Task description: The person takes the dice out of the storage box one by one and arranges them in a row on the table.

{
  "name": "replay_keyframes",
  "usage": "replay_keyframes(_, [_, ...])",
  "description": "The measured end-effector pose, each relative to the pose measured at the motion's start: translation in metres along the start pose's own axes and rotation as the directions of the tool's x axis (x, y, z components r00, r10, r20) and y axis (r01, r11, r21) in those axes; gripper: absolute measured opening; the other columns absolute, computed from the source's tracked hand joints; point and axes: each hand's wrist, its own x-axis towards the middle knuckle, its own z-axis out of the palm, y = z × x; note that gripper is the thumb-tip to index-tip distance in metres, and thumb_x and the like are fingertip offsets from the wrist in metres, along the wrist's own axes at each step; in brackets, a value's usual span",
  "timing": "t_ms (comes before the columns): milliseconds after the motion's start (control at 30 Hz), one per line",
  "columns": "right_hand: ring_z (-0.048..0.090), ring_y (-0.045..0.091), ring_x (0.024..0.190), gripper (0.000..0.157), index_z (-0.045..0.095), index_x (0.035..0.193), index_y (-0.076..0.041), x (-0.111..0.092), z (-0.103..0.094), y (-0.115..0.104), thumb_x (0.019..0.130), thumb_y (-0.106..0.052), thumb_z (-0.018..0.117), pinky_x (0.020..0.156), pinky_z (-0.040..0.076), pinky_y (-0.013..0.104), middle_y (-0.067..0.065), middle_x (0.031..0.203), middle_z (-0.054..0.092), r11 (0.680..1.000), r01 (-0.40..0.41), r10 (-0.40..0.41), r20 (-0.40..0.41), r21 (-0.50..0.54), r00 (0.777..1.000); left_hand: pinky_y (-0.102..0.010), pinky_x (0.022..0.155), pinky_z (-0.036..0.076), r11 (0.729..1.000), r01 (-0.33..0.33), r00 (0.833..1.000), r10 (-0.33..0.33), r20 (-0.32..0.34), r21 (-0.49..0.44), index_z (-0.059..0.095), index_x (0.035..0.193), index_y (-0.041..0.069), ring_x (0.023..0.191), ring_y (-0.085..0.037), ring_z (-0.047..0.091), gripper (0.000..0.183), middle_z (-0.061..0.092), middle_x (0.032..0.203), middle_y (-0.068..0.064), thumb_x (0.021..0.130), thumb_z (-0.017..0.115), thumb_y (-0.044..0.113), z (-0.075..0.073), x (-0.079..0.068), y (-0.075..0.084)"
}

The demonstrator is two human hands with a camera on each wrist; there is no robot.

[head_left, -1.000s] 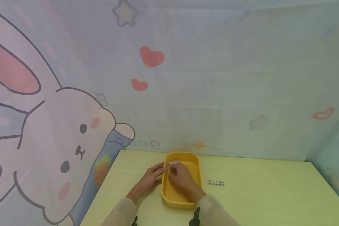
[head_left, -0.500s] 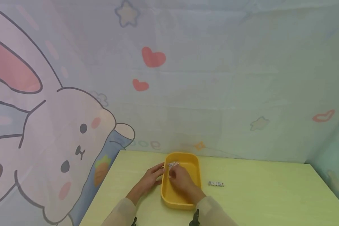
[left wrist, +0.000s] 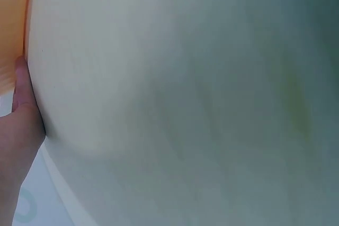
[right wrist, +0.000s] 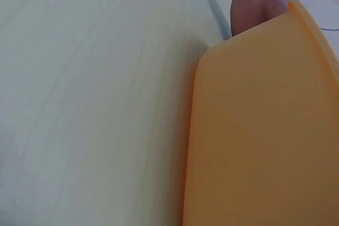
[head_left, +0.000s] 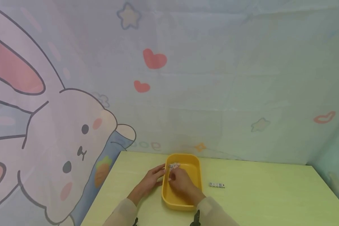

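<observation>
A yellow tray [head_left: 178,205] stands on the table, with a small heap of white dice [head_left: 174,165] in its far left corner. My right hand [head_left: 182,180] reaches into the tray with its fingers curled. At its fingertips it pinches a white die [head_left: 169,179], just nearer than the heap; the hand partly hides the grip. My left hand [head_left: 151,179] rests against the tray's left wall from outside, fingers extended toward the rim. Part of the left hand [left wrist: 21,125] shows beside the orange-looking tray wall [left wrist: 13,19] in the left wrist view.
A short row of white dice [head_left: 217,185] lies on the pale yellow-green table [head_left: 260,201], right of the tray. Behind the table hangs a printed backdrop [head_left: 214,94]. The tray's outer wall [right wrist: 259,130] fills much of the right wrist view.
The die at my right fingertips has come slightly nearer, away from the heap, and more of the heap shows. My left hand stays at the tray's wall. The whole view has shifted slightly.
</observation>
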Motion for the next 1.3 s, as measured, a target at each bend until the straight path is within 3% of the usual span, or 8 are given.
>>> replay_keyframes(233, [0.056,0.015,0.079,0.007,0.069,0.089,-0.007,-0.001,-0.011,-0.009,0.087,-0.003,0.075,0.074,0.052,0.032,-0.004,0.083,0.062,0.998,-0.049,0.049,0.012,0.027,0.999,-0.044,0.107,0.055,1.0,0.0,1.0,0.0,-0.002,0.0,0.04,0.163,0.006,0.144,-0.034,0.05,0.058,0.042,0.165,-0.019,0.113,0.054,0.031,-0.001,0.0,0.0])
replay_keyframes(467, [0.059,0.012,0.083,0.009,0.072,0.095,-0.007,0.0,-0.045,-0.012,0.092,-0.001,0.077,0.077,0.055,0.03,0.0,0.089,0.068,0.992,0.105,-0.109,0.052,0.074,0.993,-0.044,0.108,0.054,1.0,-0.011,1.0,0.011,0.007,-0.008,0.039,0.164,0.005,0.144,-0.034,0.049,0.058,0.043,0.164,-0.02,0.113,0.054,0.03,-0.004,-0.002,0.002])
replay_keyframes(633, [0.063,0.011,0.088,0.006,0.075,0.101,-0.01,-0.007,-0.077,-0.007,0.096,-0.008,0.077,0.08,0.057,0.031,-0.004,0.095,0.071,0.992,0.114,-0.119,0.097,0.057,0.988,-0.043,0.106,0.055,1.0,-0.008,1.0,0.008,0.005,-0.003,0.037,0.164,0.004,0.143,-0.037,0.05,0.058,0.042,0.164,-0.022,0.113,0.053,0.028,-0.004,-0.003,0.003])
replay_keyframes(1000, [0.065,0.011,0.088,0.007,0.076,0.105,-0.011,-0.054,-0.15,0.038,0.098,-0.008,0.076,0.076,0.06,0.03,-0.006,0.097,0.071,0.997,0.081,-0.08,-0.04,0.017,0.996,-0.043,0.103,0.057,0.999,0.007,1.0,-0.007,0.016,-0.046,0.035,0.164,0.002,0.14,-0.04,0.054,0.059,0.044,0.161,-0.024,0.113,0.053,0.026,0.004,-0.001,-0.001])
replay_keyframes(1300, [0.066,0.013,0.085,0.005,0.074,0.102,-0.006,-0.089,-0.174,0.074,0.098,-0.005,0.076,0.074,0.06,0.029,-0.004,0.094,0.07,1.0,-0.005,0.002,-0.114,-0.029,0.993,-0.044,0.104,0.057,0.999,0.011,1.0,-0.011,0.001,-0.04,0.037,0.164,0.002,0.14,-0.04,0.053,0.057,0.045,0.161,-0.024,0.113,0.052,0.024,0.001,-0.001,0.002])
